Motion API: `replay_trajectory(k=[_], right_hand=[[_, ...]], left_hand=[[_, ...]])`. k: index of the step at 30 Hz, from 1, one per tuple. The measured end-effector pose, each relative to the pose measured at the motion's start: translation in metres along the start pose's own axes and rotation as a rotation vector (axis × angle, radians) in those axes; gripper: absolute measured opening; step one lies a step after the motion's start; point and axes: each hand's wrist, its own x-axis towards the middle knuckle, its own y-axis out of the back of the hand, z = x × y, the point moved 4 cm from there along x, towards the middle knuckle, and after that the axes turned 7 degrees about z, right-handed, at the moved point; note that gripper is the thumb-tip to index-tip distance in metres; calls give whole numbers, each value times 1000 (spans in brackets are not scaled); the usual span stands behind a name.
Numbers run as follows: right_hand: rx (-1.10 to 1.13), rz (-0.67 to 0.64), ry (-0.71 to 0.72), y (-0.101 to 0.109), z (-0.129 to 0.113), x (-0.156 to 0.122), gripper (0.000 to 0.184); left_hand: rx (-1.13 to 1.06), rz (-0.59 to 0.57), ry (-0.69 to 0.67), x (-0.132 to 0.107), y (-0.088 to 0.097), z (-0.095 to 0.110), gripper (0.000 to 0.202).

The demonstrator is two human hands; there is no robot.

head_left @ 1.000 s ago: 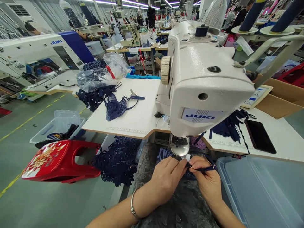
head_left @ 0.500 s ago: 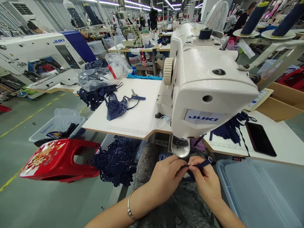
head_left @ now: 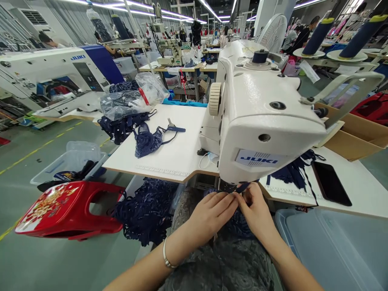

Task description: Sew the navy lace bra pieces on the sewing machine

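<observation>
Both my hands meet right under the head of the white JUKI sewing machine (head_left: 257, 117). My left hand (head_left: 212, 212) is closed, fingers pinching a narrow navy strap (head_left: 242, 187) from the left. My right hand (head_left: 256, 212) pinches the same strap from the right, its end poking up toward the machine's underside. The needle area is hidden behind the machine head. More navy lace (head_left: 239, 224) lies on my lap below the hands.
On the white table (head_left: 172, 157) lie a navy bra piece (head_left: 147, 139), a navy pile and plastic bags (head_left: 127, 101). A black phone (head_left: 331, 182) lies at right. A grey bin (head_left: 333, 246) stands lower right, a red stool (head_left: 66, 208) and navy heap (head_left: 148, 210) at left.
Both hands have risen with the strap, from below the presser area to right under the machine head. The strap end now points up instead of lying sideways.
</observation>
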Motion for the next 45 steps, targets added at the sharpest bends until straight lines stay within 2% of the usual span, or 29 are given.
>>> replay_trajectory(k=[2, 5, 8, 12, 18, 26, 30, 35, 41, 45], right_hand=[[85, -56, -90, -1, 8, 3, 19], [225, -167, -212, -4, 18, 5, 25], [278, -159, -229, -3, 21, 7, 25], [237, -86, -169, 1, 18, 14, 22], [129, -90, -53, 0, 15, 28, 21], [-67, -60, -34, -1, 15, 42, 22], [-76, -21, 58, -2, 10, 53, 23], [-74, -45, 156, -4, 9, 61, 26], [-145, -4, 263, -5, 13, 64, 20], [-155, -3, 279, -6, 16, 66, 20]], left_hand=[[2, -25, 0, -7, -3, 4, 39], [62, -55, 71, -16, -9, 8, 42], [105, -49, 91, -19, -11, 10, 39], [150, -45, 77, -16, -10, 10, 34], [227, 7, 100, -13, -11, 12, 31], [276, 50, 182, -3, -11, 12, 26], [261, 53, 241, 4, -10, 10, 30], [264, 54, 299, 6, -15, 12, 32], [275, 61, 315, 8, -19, 13, 34], [271, 56, 316, 8, -19, 13, 35]])
